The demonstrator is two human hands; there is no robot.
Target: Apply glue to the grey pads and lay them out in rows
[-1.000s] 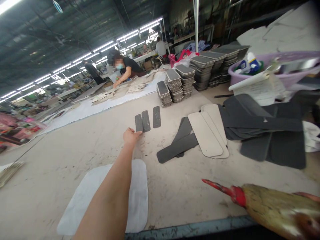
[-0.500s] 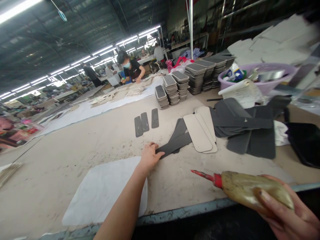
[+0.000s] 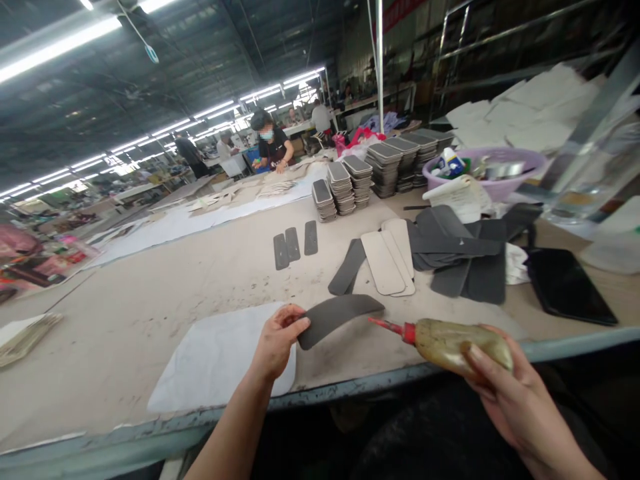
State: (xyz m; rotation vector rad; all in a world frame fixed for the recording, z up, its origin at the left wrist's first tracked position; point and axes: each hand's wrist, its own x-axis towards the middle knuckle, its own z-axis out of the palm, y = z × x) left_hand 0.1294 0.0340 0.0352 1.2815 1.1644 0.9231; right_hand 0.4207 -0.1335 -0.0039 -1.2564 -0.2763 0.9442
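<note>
Work is partway along, as far as this shows: a dark strip [image 3: 340, 321] is in hand, lifted and bowed just right of the white sheet [image 3: 213, 363], the fingers of the left hand [image 3: 276, 337] pinching its near end. The right hand [image 3: 505, 377] has its fingers wrapped round a squeeze bottle [image 3: 447, 343], farther right of the sheet, the red nozzle [image 3: 393, 327] pointing toward the strip's free end; whether they touch, I cannot tell. Three small dark pieces [image 3: 293, 245] lie flat beyond the sheet, apparently already dealt with, while cream pieces [image 3: 383, 263] and a pile of dark pieces [image 3: 457, 250] sit unheld to its right and beyond, so plenty probably remains. Stacks [image 3: 340, 183] of finished-looking pieces stand farther beyond. The desk [image 3: 175, 290] has its front edge close along the sheet's near side, leaving little margin there; the easier room for moving is beyond the sheet and to its left.
</note>
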